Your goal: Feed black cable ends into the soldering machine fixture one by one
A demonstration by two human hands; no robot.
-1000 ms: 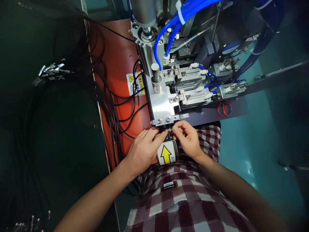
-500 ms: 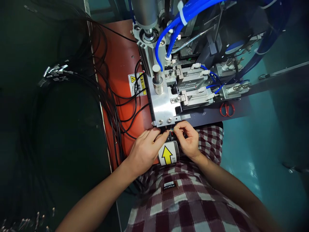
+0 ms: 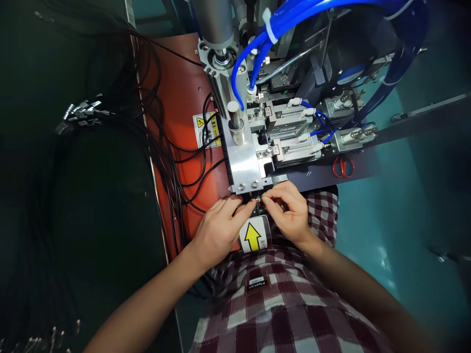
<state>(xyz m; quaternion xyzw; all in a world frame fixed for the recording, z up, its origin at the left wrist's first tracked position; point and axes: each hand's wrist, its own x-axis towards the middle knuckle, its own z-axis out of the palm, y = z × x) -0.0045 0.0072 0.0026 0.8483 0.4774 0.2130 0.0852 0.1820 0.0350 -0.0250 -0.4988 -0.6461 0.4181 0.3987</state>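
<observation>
Thin coloured wires [image 3: 259,200] show between my two hands, close below the front edge of the machine's metal block [image 3: 243,166]. My left hand [image 3: 219,230] is closed, its thumb and fingertips pressed at the left side of these wires; the fingers partly cover what they grip. From the right, my right hand [image 3: 290,211] pinches the wires between thumb and forefinger, its other fingers curled. Just under the fingertips sits a small dark fixture, mostly covered. A white label with a yellow arrow [image 3: 252,237] lies below it, near my checked shirt.
Several black cables [image 3: 172,171] cross the red base plate [image 3: 176,88] on the left, with bare metal connector ends [image 3: 83,112] bundled beyond. Blue air tubes [image 3: 294,22] arch over the pneumatic cylinders [image 3: 298,147]. Red-handled scissors [image 3: 343,167] lie on the plate's right part.
My right hand has shifted slightly to the right, and its pinch sits a little differently on the wires. My left hand stays nearly in place. The whole view has shifted slightly.
</observation>
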